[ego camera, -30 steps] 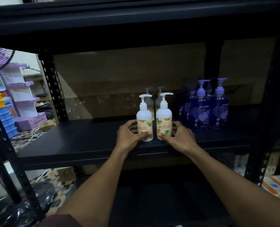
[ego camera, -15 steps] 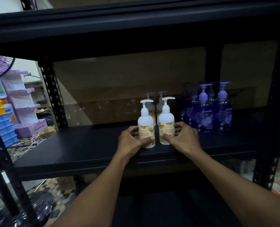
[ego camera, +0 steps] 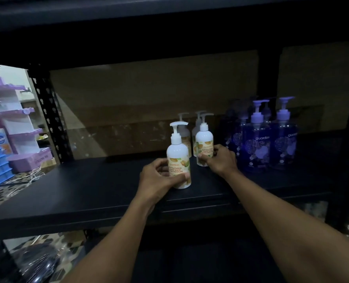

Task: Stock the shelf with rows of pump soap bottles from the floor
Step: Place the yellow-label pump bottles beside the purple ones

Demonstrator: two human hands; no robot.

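Your left hand [ego camera: 157, 176] wraps a white pump bottle [ego camera: 177, 156], upright near the front edge of the shelf [ego camera: 87, 190]. Your right hand [ego camera: 220, 158] clasps a second white bottle [ego camera: 204, 144] farther back, just beside the purple bottles [ego camera: 259, 139] toward the right end.

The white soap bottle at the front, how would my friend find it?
On the black shelf, left of the purple bottles, stand white pump bottles. It is the front-left bottle, gripped by the left hand, nearer the shelf edge than its neighbour in the right hand.
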